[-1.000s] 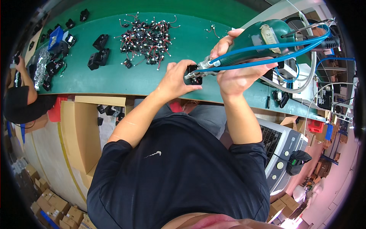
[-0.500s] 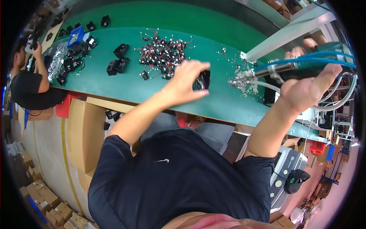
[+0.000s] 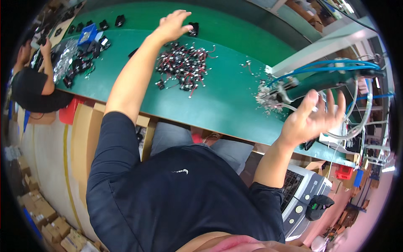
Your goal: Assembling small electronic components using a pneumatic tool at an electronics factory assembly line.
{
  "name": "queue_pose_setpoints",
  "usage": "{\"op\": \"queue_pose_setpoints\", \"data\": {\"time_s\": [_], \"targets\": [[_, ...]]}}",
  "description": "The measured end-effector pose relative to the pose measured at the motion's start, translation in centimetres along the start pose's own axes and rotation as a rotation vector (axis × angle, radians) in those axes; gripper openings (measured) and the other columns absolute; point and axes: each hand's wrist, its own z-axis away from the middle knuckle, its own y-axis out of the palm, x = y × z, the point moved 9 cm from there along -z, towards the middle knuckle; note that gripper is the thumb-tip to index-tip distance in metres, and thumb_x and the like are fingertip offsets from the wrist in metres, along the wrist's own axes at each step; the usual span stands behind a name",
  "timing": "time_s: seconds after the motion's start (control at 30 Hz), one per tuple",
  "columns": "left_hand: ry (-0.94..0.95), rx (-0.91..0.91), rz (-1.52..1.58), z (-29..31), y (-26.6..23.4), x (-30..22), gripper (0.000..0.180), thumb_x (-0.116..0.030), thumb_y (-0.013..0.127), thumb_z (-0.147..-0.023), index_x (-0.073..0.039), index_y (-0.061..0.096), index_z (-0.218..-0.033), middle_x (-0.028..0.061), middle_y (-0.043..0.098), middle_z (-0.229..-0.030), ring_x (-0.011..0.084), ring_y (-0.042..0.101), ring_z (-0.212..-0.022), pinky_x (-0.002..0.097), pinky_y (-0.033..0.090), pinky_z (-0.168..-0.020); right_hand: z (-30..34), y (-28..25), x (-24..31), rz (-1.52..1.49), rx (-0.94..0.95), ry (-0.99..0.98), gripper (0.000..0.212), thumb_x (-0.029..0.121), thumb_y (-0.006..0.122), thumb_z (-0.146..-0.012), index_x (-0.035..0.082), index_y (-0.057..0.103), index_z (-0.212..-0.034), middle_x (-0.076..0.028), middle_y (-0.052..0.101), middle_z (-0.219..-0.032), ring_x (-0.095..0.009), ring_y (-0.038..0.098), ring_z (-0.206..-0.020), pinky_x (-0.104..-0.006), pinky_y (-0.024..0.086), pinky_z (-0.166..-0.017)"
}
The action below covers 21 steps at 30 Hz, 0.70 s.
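Note:
My left hand [image 3: 173,27] is stretched to the far side of the green table, fingers apart. Its thumb reaches the edge of a small black plastic housing [image 3: 193,29]; whether they touch is hard to tell. A pile of small black parts with red and black wires [image 3: 182,65] lies just on the near side of that hand. My right hand [image 3: 312,119], slightly blurred, has its fingers spread and holds nothing. Beyond it is a dark green powered hand tool [image 3: 321,84] with a metal front end, its tip over scattered small silvery pieces [image 3: 268,98].
Blue hoses [image 3: 331,67] and a pale hose run around the tool at right. A white post [image 3: 323,44] rises from the green table [image 3: 235,101]. At left, a blue bin [image 3: 87,34], black housings and a co-worker [image 3: 35,90]. An open cardboard box [image 3: 84,143] stands below the table edge.
My left hand has gone from the near middle to the far side, and the black housing has moved there with it. My right hand has dropped away from the tool.

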Motion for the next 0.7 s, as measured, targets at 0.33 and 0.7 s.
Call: {"op": "queue_pose_setpoints", "data": {"time_s": [0.33, 0.7], "targets": [[-0.306, 0.160, 0.074, 22.9, -10.5, 5.7, 0.064, -0.023, 0.079, -0.087, -0.017, 0.056, -0.146, 0.0118, 0.047, -0.155, 0.0353, 0.042, -0.143, 0.0477, 0.033, -0.118, 20.9, 21.0, 3.6, -0.335, 1.103, -0.063, 0.018, 0.008, 0.077, -0.084, 0.006, 0.070, -0.101, -0.009, 0.068, -0.101, -0.030, 0.068, -0.100, -0.0406, 0.057, -0.082], [-0.161, 0.116, -0.040, 22.7, -10.2, 3.2, 0.063, -0.021, 0.089, -0.072, -0.017, 0.064, -0.130, 0.0053, 0.052, -0.149, 0.0313, 0.040, -0.146, 0.0502, 0.030, -0.116, 24.6, 27.2, 4.7, -0.232, 1.111, -0.283, 0.007, 0.007, 0.070, -0.086, 0.002, 0.070, -0.090, -0.010, 0.067, -0.101, -0.030, 0.067, -0.099, -0.0420, 0.058, -0.083]]}}
